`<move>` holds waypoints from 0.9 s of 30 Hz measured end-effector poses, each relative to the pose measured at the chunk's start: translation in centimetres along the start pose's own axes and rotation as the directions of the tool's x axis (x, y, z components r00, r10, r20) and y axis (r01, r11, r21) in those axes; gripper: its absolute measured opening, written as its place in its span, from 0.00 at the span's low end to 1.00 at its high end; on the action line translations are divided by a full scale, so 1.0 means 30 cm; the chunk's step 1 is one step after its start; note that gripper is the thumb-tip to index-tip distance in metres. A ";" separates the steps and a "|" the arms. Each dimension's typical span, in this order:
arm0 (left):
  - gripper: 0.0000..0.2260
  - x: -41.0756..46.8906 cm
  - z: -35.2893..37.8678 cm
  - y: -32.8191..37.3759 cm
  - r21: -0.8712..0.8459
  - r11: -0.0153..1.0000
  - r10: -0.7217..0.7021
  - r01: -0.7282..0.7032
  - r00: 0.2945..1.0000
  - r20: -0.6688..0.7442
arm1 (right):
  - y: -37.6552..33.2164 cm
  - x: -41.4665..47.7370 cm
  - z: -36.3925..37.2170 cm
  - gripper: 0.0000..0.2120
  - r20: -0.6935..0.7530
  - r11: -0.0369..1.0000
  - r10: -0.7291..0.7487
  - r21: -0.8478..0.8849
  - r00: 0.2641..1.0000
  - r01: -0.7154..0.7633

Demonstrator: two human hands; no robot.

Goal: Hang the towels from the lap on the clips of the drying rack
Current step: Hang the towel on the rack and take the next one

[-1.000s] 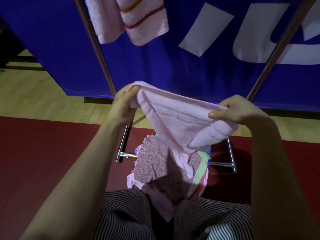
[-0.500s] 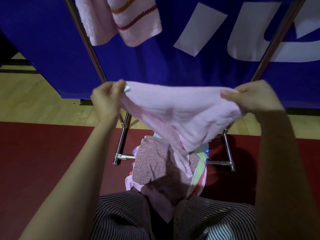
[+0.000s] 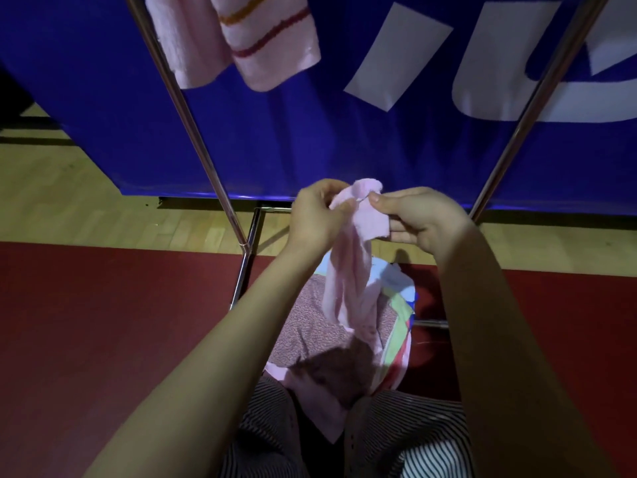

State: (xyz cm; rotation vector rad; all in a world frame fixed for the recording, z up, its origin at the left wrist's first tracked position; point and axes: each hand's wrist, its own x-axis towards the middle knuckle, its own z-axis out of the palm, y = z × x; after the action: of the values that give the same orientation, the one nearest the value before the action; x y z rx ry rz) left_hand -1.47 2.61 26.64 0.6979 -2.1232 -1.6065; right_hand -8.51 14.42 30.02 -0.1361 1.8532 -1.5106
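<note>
head | left hand point(image 3: 317, 215) and right hand point(image 3: 420, 219) close together, fingers of both pinching the top edge of pale pink terry towel point(image 3: 348, 281) | towel hangs bunched above lap's speckled-and-striped cloth pile point(image 3: 306, 329) | chrome tubular drying rack point(image 3: 193, 132) behind

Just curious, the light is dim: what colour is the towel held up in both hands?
The towel is plain pale pink; the head view shows it.

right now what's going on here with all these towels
A seated person pinches the top of a pink towel between the left hand and the right hand, held close together, so it hangs down over the lap. A pile of towels lies on the lap. Two hung towels show at the upper left of the drying rack.
</note>
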 end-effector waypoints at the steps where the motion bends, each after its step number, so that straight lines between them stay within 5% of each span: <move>1: 0.04 -0.005 0.001 -0.006 0.026 0.999 0.018 -0.019 1.000 0.023 | 0.003 0.002 0.007 0.07 -0.004 1.000 0.015 0.004 1.000 -0.015; 8: 0.04 -0.039 0.002 0.017 -0.049 0.994 0.102 -0.101 0.995 0.008 | 0.007 0.010 0.020 0.12 0.020 0.989 0.092 0.112 0.996 -0.094; 16: 0.18 -0.060 0.028 0.008 0.358 0.854 0.328 -0.378 0.925 0.193 | 0.012 0.029 0.017 0.09 0.015 0.882 0.168 0.443 0.986 -0.157; 21: 0.13 -0.046 0.021 -0.022 0.419 0.744 0.477 -0.520 0.853 0.212 | 0.012 0.026 -0.016 0.22 0.133 0.917 0.176 0.338 0.975 -0.212; 25: 0.09 -0.020 0.011 -0.018 0.410 0.772 0.453 -0.485 0.873 0.179 | -0.015 0.010 -0.073 0.26 0.215 0.968 0.158 0.159 0.964 -0.194; 27: 0.09 -0.004 -0.010 -0.017 0.359 0.831 0.395 -0.424 0.905 0.155 | -0.012 0.008 -0.088 0.22 0.102 0.990 0.134 -0.054 0.986 -0.129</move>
State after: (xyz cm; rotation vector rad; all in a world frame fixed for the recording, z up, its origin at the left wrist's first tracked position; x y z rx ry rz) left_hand -1.13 2.34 26.22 0.2542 -2.4649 -1.0093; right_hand -10.38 16.32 30.33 -0.1114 1.7794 -1.3449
